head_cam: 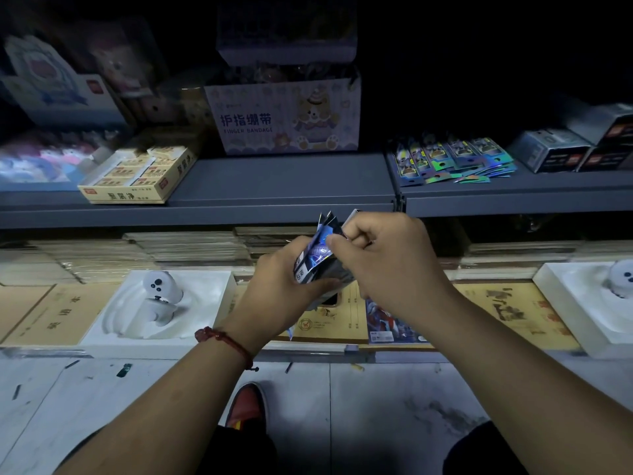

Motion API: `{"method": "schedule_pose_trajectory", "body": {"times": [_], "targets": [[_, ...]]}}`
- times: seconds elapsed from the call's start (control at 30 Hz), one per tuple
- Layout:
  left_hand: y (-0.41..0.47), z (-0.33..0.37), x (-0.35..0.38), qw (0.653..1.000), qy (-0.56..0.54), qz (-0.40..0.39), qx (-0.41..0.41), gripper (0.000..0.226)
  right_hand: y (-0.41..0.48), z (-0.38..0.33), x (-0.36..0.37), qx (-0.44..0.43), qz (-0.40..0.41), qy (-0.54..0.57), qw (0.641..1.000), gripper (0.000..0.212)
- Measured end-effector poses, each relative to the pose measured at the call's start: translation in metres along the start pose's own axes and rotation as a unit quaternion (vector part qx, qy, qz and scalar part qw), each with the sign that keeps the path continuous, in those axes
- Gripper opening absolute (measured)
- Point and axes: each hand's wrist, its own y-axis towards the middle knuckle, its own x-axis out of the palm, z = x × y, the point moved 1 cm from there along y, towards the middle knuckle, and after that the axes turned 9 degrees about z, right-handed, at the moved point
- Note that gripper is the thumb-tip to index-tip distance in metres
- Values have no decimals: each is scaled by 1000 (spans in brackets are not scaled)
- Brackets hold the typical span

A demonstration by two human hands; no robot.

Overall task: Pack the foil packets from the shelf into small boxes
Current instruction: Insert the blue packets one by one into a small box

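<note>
below the grey shelf [274, 186], left hand [274, 279] and right hand [387, 265] curl fingers [363, 231] round glossy, flat foil packets [315, 257].

Held packets [318, 257]: black ground, blue-violet holographic flare, white label strip with dark print. Shelf packets [452, 156]: dark faces, iridescent green-blue edges. Shelf [291, 181]: slate grey. Bandage box [284, 118]: pale lilac, purple lettering, tan cartoon bear (pastel motifs scattered over face). Carton [137, 176]: cream-yellow, brown characters. Notebooks [51, 313]: kraft tan. Trays [212, 286]: white. Bracelet [226, 341]: red. Shoe [246, 404]: red. Floor [376, 406]: pale grey, dark-smudged.
</note>
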Motion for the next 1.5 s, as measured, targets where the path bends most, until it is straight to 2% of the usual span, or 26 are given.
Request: {"method": "schedule_pose_trajectory", "body": {"times": [0.13,0.27,0.37,0.5,0.57,0.8,1.03,1.27,1.4,1.5], "targets": [[3,-5,0,1000,27,2,-9,38,7,3,-4,-3,84,16,996,30],[5,-8,0,999,36,-3,-10,48,11,7,-11,28,159,90,983,31],[7,-6,3,1000,29,-7,-2,46,8,8,-9,48,121,103,986,30],[7,0,10,1000,16,-18,-7,43,5,9,-3,51,65,58,995,22],[8,1,11,1000,15,-14,-11,41,7,10,-8,54,84,63,993,20],[10,-3,7,1000,-1,-16,-23,43,15,13,-34,110,155,201,961,17],[11,-1,2,999,-29,-14,-10,46,22,24,-52,73,256,211,940,15],[14,-2,1,999,27,-6,19,44,18,24,-51,30,241,155,958,19],[14,-2,3,1000,15,8,12,49,18,25,-48,12,232,123,965,20],[14,-1,2,1000,6,31,2,45,17,27,-46,9,225,103,969,20]]}}
